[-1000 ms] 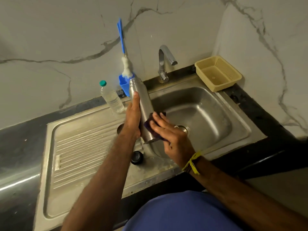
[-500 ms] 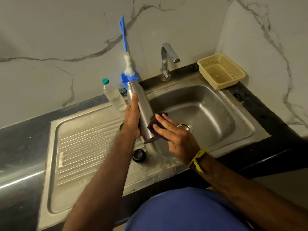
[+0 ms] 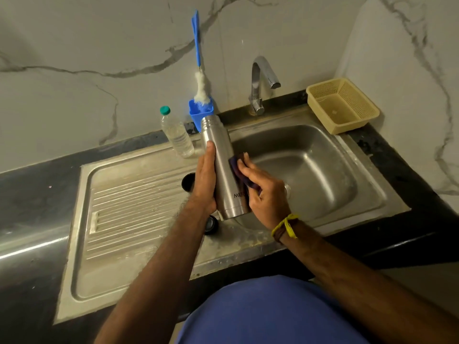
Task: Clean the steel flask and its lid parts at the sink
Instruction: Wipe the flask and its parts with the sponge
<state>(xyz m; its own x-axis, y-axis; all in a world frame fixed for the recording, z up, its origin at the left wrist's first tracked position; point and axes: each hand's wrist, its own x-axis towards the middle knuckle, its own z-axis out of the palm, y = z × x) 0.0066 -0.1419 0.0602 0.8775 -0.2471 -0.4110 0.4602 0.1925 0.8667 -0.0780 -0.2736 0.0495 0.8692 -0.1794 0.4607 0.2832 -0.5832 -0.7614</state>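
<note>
The open steel flask (image 3: 221, 160) is held upright, slightly tilted, over the left edge of the sink basin (image 3: 310, 165). My left hand (image 3: 205, 181) grips its left side, thumb pointing up the body. My right hand (image 3: 263, 189) presses a dark purple scrub pad (image 3: 237, 167) against the flask's right side. Two dark lid parts lie on the drainboard: one (image 3: 186, 182) partly hidden behind my left wrist, another (image 3: 211, 225) just below the flask's base.
A blue-handled bottle brush (image 3: 200, 70) stands in a blue cup (image 3: 198, 115) against the wall. A clear plastic bottle (image 3: 176, 134) stands left of it. The tap (image 3: 259, 83) is off. A beige basket (image 3: 342, 105) sits at the back right. The ribbed drainboard (image 3: 129, 214) lies to the left.
My right hand has slid the scrub pad up the flask's side, from near the base toward its middle. The left hand keeps its grip.
</note>
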